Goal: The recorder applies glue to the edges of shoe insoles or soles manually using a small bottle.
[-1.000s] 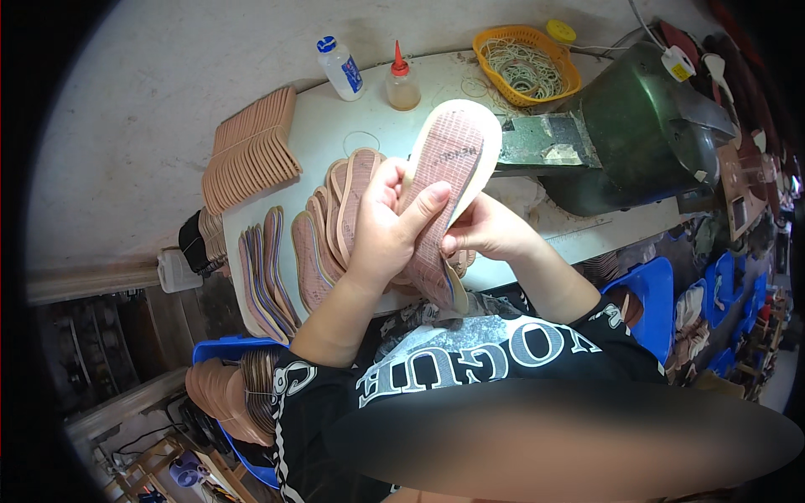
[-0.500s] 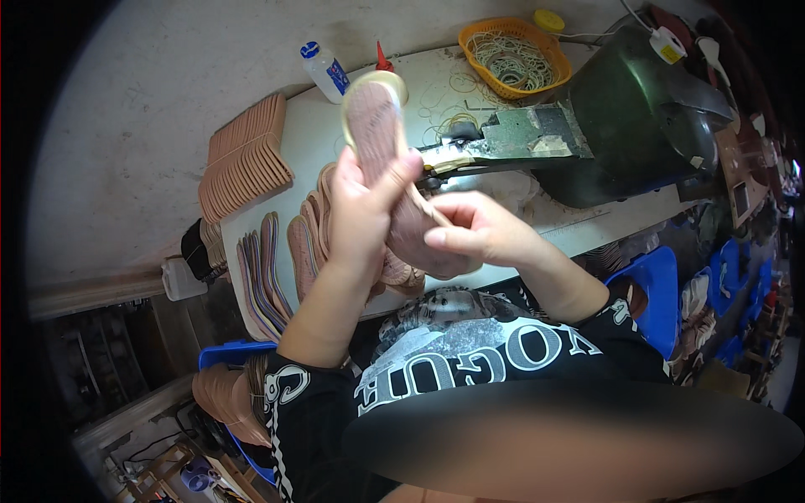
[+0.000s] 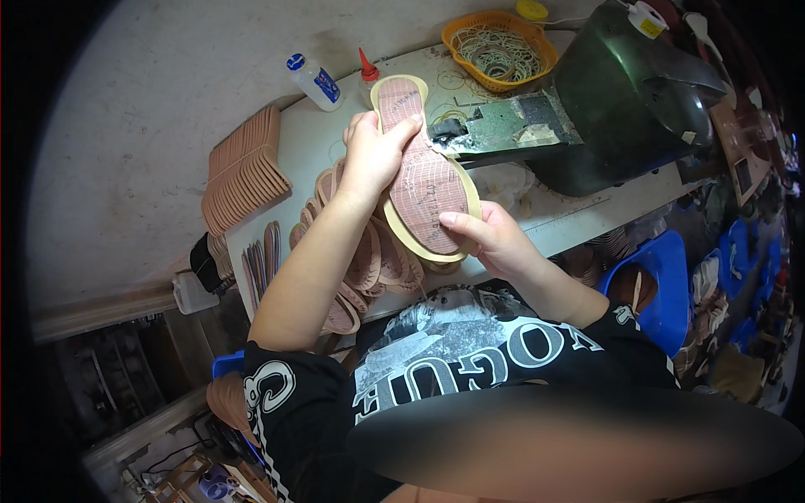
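A shoe insole (image 3: 423, 189), pinkish-brown with a grid pattern and a pale yellow border, is held up slanting over the table, its wide end nearer me. My left hand (image 3: 376, 151) is closed on its narrow upper part, thumb lying across the face. At the wide lower end, my right hand (image 3: 493, 237) pinches the edge, with the thumb on top and the other fingers mostly hidden beneath. Just beyond the insole is the narrow arm of a dark green machine (image 3: 620, 126), its tip partly covered by the insole. A pile of similar insoles (image 3: 369, 260) lies below my left forearm.
On the white table (image 3: 293, 168) stand a clear bottle with a blue cap (image 3: 315, 82) and a red-tipped bottle (image 3: 368, 67). An orange basket (image 3: 501, 84) holds loops of cord. Bundled tan insoles (image 3: 243, 172) lie at the left. A blue chair (image 3: 650, 285) stands at the right.
The insole has turned so its patterned face shows flatter and wider toward me. My right hand has shifted from its side edge to the lower end; my left hand has moved slightly up.
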{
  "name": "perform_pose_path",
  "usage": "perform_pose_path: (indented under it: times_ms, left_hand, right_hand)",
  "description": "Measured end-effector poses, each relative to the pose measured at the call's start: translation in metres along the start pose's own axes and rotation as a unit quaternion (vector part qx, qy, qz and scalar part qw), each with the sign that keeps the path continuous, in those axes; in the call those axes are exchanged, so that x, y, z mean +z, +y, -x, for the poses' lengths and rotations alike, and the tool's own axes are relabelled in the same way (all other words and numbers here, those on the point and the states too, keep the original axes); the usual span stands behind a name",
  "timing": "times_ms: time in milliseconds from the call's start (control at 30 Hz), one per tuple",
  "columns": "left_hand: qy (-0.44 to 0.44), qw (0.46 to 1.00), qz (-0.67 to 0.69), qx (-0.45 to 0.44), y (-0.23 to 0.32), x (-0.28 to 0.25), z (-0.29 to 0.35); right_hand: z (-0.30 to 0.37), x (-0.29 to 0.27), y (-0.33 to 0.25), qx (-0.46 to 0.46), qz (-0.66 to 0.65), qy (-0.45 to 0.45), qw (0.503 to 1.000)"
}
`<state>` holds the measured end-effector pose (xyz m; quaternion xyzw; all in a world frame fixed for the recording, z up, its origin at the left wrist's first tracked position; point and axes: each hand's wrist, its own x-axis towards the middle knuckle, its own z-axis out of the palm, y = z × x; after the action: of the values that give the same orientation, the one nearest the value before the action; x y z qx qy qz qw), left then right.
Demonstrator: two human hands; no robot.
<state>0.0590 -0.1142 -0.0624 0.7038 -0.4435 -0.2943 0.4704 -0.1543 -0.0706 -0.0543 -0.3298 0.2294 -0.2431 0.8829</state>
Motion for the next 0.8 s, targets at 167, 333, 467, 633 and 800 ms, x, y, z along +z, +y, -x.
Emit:
perform_pose_path:
  times_ms: [167,333,467,633,800]
  left_hand:
    - [0.004,1.000,-0.013,0.004,0.001,0.004,-0.010]
    - [-0.079,0.989,0.049,-0.115,0.013,-0.005,-0.018]
    - [-0.105,0.979,0.025,-0.172,-0.002,-0.011,-0.032]
    - [0.054,0.958,-0.181,0.216,0.020,-0.028,-0.044]
    - [-0.433,0.869,-0.172,0.165,0.034,-0.051,-0.064]
  right_hand:
    - [0.001,0.010,-0.005,0.089,0.012,0.005,0.996]
    - [-0.006,0.016,-0.001,0.035,0.024,0.014,0.999]
    - [-0.016,0.022,-0.001,0.017,-0.005,0.038,0.999]
    - [-0.029,0.027,-0.006,0.008,-0.026,0.048,0.998]
    - [-0.040,0.026,-0.011,0.011,-0.027,0.052,0.998]
